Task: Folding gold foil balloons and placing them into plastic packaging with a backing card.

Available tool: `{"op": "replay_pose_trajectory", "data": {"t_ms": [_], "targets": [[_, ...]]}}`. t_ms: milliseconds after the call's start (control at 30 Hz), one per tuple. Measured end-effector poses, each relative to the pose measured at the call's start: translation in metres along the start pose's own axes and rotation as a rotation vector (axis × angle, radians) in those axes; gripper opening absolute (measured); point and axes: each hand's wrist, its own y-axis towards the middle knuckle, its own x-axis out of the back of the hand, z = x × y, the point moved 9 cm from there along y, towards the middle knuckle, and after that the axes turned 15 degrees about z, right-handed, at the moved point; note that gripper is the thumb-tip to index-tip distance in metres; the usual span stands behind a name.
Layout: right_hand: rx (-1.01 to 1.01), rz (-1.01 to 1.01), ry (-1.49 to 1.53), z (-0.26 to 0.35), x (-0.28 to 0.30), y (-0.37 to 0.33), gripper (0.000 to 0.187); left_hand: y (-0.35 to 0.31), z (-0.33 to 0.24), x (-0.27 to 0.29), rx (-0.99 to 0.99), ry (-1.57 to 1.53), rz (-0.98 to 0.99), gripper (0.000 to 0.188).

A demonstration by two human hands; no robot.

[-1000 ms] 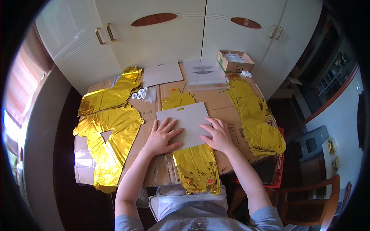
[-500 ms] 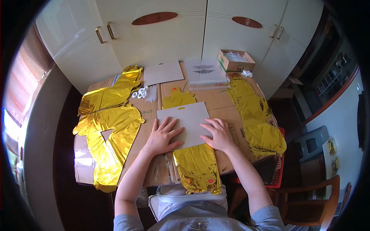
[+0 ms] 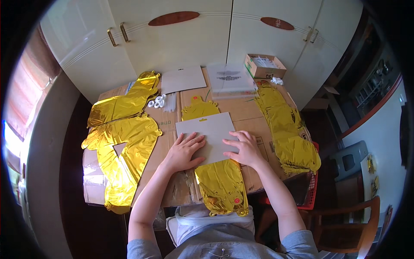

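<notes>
A grey-white card (image 3: pixel 214 137) with a small hanging slot lies on a flat gold foil balloon (image 3: pixel 221 183). The balloon sticks out beyond the card's far and near edges; its middle is hidden. My left hand (image 3: pixel 186 152) rests flat on the left part of the card, fingers stretched out. On the right edge of the card lies my right hand (image 3: pixel 245 149), with its fingers apart and the fingertips on the surface. Neither hand grips anything.
More gold foil balloons (image 3: pixel 129 151) spread over the cardboard-covered table's left side, and a stack of them (image 3: pixel 286 129) lies right. Behind are white ribbon rolls (image 3: pixel 157 102), clear straws (image 3: pixel 170 103), another card (image 3: pixel 183 80), plastic bags (image 3: pixel 230 80) and a small box (image 3: pixel 265 67).
My left hand has slid a little to the right on the card, its fingers closer together. My right hand has shifted slightly. The card and balloon stay in place.
</notes>
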Motion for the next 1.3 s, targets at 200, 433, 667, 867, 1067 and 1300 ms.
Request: {"op": "replay_pose_trajectory", "data": {"t_ms": [200,433,667,867,1067,1300], "targets": [[-0.03,0.031,-0.01,-0.004,-0.004,0.001,0.053,0.001,-0.012,-0.005,-0.048,0.088,0.034,0.048],[-0.07,0.079,-0.055,-0.001,-0.004,0.002,0.056,0.001,-0.018,-0.014,-0.064,0.204,0.106,0.044],[-0.059,0.071,-0.085,-0.001,-0.006,-0.001,0.059,0.002,-0.018,-0.014,-0.065,0.186,0.111,0.041],[-0.042,0.061,-0.091,0.003,-0.005,-0.001,0.058,-0.001,-0.019,-0.01,-0.037,0.149,0.097,0.041],[-0.049,0.063,-0.107,0.006,-0.003,-0.003,0.058,-0.001,-0.018,-0.012,-0.058,0.163,0.045,0.043],[-0.042,0.026,-0.109,0.006,-0.003,-0.003,0.055,-0.001,-0.017,-0.011,-0.03,0.151,0.032,0.045]]}}
